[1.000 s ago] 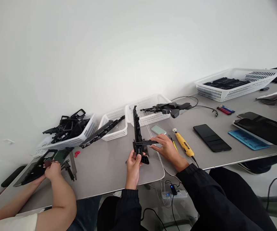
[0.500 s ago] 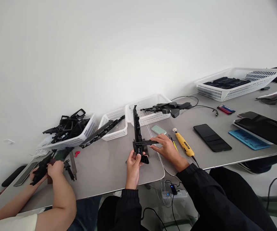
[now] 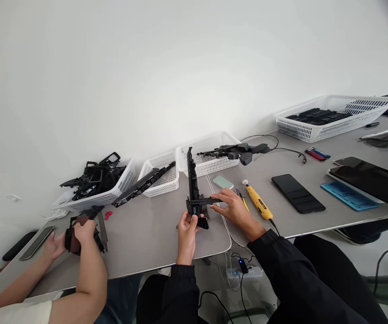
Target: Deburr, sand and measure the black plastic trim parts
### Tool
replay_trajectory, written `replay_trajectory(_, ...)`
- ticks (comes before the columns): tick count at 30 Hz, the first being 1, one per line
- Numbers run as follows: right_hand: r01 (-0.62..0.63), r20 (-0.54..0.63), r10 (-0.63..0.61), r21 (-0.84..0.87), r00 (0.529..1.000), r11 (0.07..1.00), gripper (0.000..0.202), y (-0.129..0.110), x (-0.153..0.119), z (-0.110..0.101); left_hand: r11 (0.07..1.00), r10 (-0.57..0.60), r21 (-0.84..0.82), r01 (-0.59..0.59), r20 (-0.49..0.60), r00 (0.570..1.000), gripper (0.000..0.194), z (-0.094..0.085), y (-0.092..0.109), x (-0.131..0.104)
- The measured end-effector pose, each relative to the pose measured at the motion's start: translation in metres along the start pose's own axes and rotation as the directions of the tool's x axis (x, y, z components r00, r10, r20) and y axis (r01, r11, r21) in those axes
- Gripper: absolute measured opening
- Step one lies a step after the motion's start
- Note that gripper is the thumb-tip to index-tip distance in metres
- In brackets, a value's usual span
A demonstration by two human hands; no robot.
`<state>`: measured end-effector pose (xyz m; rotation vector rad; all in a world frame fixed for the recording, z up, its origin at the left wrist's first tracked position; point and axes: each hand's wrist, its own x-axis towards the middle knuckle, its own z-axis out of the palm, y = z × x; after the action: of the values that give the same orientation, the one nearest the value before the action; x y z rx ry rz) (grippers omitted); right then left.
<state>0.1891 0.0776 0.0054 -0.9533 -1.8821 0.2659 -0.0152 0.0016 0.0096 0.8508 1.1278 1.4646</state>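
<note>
My left hand (image 3: 187,234) grips the lower end of a long black plastic part (image 3: 193,180), which points away from me over the table's front area. Pinched in the fingers of my right hand (image 3: 236,208) is a dark caliper-like tool (image 3: 207,200), lying crosswise against the part just above my left hand. Behind the part stands a white basket (image 3: 214,169) with black pieces resting across its rim. A yellow rotary tool (image 3: 259,202) lies to the right of my right hand, with a pale green object (image 3: 223,182) beyond it.
A person's hands (image 3: 85,230) hold a brown block and black pieces at left. White baskets (image 3: 126,180) (image 3: 162,191) with black parts stand along the wall. On the right are a black phone (image 3: 298,193), a blue sheet (image 3: 349,195) and a large basket (image 3: 310,134).
The other person's right hand has lifted, and a brown block now shows in place of the black part they held. My own hands and what they hold have barely moved.
</note>
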Motion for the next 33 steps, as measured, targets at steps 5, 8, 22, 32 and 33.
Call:
replay_trajectory(5, -0.001, 0.000, 0.001, -0.011, 1.000, 1.000, 0.023, 0.0014, -0.0007, 0.0014, 1.000, 0.004, 0.002, -0.004, -0.010, 1.000, 0.064, 0.0004, -0.0003, 0.0001)
replay_trajectory(8, -0.012, 0.010, 0.012, -0.012, 1.000, 1.000, 0.023, 0.0016, -0.0010, 0.0014, 1.000, 0.010, 0.004, -0.010, -0.011, 1.000, 0.062, 0.0005, -0.0004, 0.0004)
replay_trajectory(22, -0.007, 0.010, 0.007, -0.013, 1.000, 1.000, 0.024, 0.0016, 0.0007, -0.0005, 0.999, 0.002, 0.045, -0.003, 0.022, 1.000, 0.063, 0.0016, 0.0025, -0.0027)
replay_trajectory(32, 0.032, -0.040, -0.035, -0.064, 0.999, 0.997, 0.020, 0.0005, 0.0018, -0.0019, 0.998, 0.001, 0.063, -0.002, 0.027, 1.000, 0.066, 0.0005, 0.0018, -0.0023)
replay_trajectory(33, 0.033, -0.040, -0.036, -0.064, 0.999, 0.997, 0.020, 0.0006, 0.0018, -0.0019, 0.998, 0.001, 0.064, -0.003, 0.028, 1.000, 0.066, 0.0004, 0.0018, -0.0024)
